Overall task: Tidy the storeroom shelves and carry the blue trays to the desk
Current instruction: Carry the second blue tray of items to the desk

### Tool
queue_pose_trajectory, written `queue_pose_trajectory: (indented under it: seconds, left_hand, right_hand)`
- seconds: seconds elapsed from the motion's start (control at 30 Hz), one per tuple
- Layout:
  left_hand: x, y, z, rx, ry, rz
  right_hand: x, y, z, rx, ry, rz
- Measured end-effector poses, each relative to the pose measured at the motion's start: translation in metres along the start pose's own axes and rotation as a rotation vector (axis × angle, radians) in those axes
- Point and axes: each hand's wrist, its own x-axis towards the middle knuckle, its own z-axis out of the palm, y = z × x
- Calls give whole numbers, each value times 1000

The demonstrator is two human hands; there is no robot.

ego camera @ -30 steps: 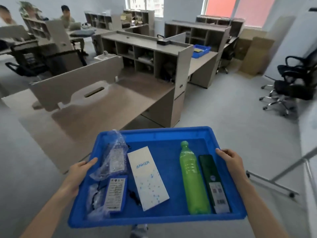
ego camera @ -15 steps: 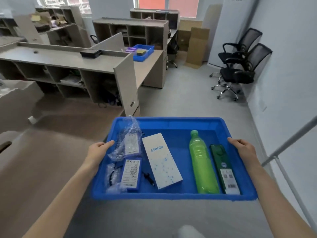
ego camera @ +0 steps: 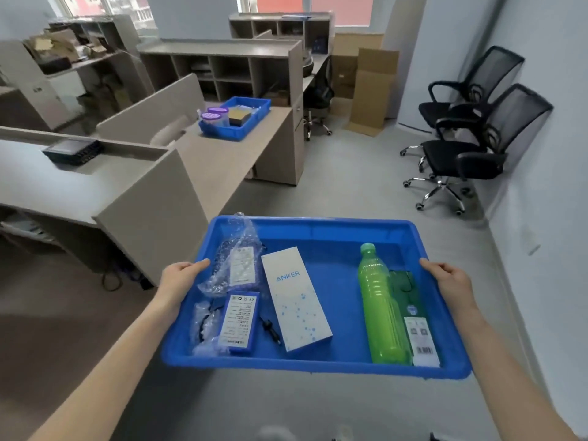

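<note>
Both hands grip the short ends of a blue tray (ego camera: 318, 366), the left hand (ego camera: 183, 275) and right hand (ego camera: 448, 278) well apart, thumbs lying along the rim, the other fingers hidden beneath it. This tray is smooth moulded plastic, rectangular with rounded corners and a rolled lip, held level above the grey floor (ego camera: 366, 186).

Inside it, at the left, lie a crinkled bubble-wrap packet (ego camera: 234, 262) and a flat blue battery pack (ego camera: 240, 323) with a white printed label. A matt white Anker box (ego camera: 294, 297) lies slantwise near the middle. At the right, a ribbed green plastic bottle (ego camera: 380, 307) lies on its side, touching a dark green flat package (ego camera: 410, 316) with a barcode label.

A second blue tray (ego camera: 222, 133) sits on the beige laminate desk (ego camera: 222, 160) ahead, near its far end, holding purple-lidded tubs (ego camera: 213, 114). Open floor runs between the desk's square edge and two black mesh office chairs (ego camera: 471, 154) by the right wall.
</note>
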Motion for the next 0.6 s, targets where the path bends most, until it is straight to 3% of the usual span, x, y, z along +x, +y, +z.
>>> queue_pose_trajectory:
  seconds: [0.27, 0.6]
  left_hand:
    - [180, 72, 82, -67, 113, -73]
    - [453, 141, 106, -208, 281, -115]
  right_hand:
    - [228, -96, 115, -133, -132, -23]
    - [494, -197, 360, -299, -296, -133]
